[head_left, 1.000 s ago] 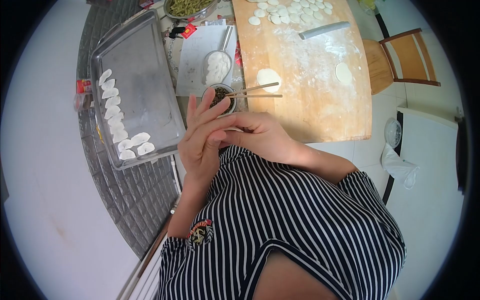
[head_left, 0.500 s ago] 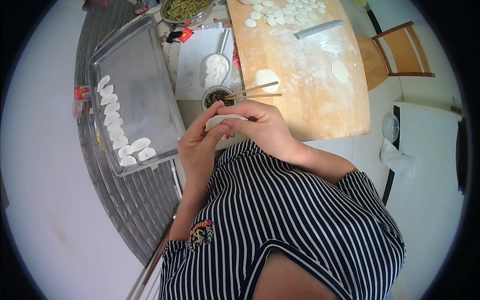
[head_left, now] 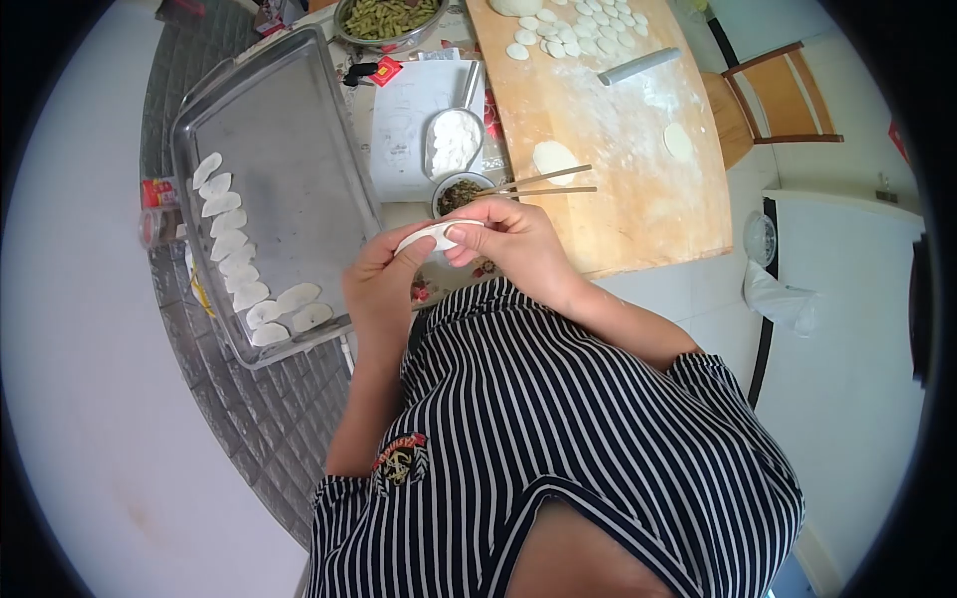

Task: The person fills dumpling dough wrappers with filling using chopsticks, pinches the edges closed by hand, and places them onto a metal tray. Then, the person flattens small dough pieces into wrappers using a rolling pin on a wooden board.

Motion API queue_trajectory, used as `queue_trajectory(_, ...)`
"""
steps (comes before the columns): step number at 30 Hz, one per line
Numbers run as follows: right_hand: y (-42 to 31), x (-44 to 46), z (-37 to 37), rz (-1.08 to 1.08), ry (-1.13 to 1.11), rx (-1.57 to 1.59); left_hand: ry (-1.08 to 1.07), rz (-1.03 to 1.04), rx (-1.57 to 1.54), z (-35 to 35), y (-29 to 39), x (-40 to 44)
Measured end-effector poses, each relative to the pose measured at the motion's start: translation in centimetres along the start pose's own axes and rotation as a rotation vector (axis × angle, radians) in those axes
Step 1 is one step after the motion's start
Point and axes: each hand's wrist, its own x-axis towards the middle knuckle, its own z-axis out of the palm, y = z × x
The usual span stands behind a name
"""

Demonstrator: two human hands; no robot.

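A folded white dumpling (head_left: pixel 435 235) is pinched between my two hands in front of my chest. My left hand (head_left: pixel 384 284) grips its left end, the thumb on the near side. With thumb and fingers my right hand (head_left: pixel 513 244) presses the right part of its edge. Just beyond the hands is a bowl of dark chopped filling (head_left: pixel 461 193), partly covered by my fingers. A pair of chopsticks (head_left: pixel 543 181) rests across it, reaching over the board. Under their ends lies a round dough wrapper (head_left: pixel 555 161).
At left, a metal tray (head_left: pixel 299 110) carries several dumplings (head_left: pixel 231 244). The floured wooden board (head_left: pixel 618 219) bears small dough discs (head_left: pixel 588 30), a grey rolling pin (head_left: pixel 638 67) and another wrapper (head_left: pixel 678 142). A scoop of flour (head_left: pixel 455 142) and a bowl of green pieces (head_left: pixel 389 18) stand between.
My hands have shifted slightly left with the dumpling, and its folded edge now shows more flatly between the thumbs. The view has turned a little, so the table things appear displaced.
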Motion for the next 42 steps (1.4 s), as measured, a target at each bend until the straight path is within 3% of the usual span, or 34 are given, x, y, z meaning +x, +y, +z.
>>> queue_trajectory(9, 1.2, 2.8, 4.5, 0.159, -0.006, 0.132, -0.045, -0.076, -0.361, -5.7, -0.4, 1.7)
queue_trajectory(12, 1.7, 3.5, 6.5, 0.053, -0.077, 0.016, -0.075, -0.072, -0.24, -7.5, -0.6, 1.5)
queue_trajectory(14, 1.8, 3.9, 7.7, 0.054, -0.05, -0.258, -0.074, -0.056, -0.201, -8.5, -1.0, 1.5)
queue_trajectory(20, 2.3, 4.6, 10.9, 0.023, 0.002, -0.313, -0.024, -0.053, -0.273, -11.3, -1.4, 1.8)
queue_trajectory(24, 2.7, 4.8, 11.9, 0.045, -0.031, -0.214, -0.118, 0.01, -0.283, -12.7, -1.3, 2.2)
queue_trajectory(35, 3.6, 4.3, 14.0, 0.144, 0.072, 0.063, -0.277, -0.193, -0.466, -17.2, -2.7, 3.1)
queue_trajectory(42, 3.9, 4.6, 14.1, 0.183, 0.104, 0.022, -0.356, -0.23, -0.5, -19.1, -4.0, 4.2)
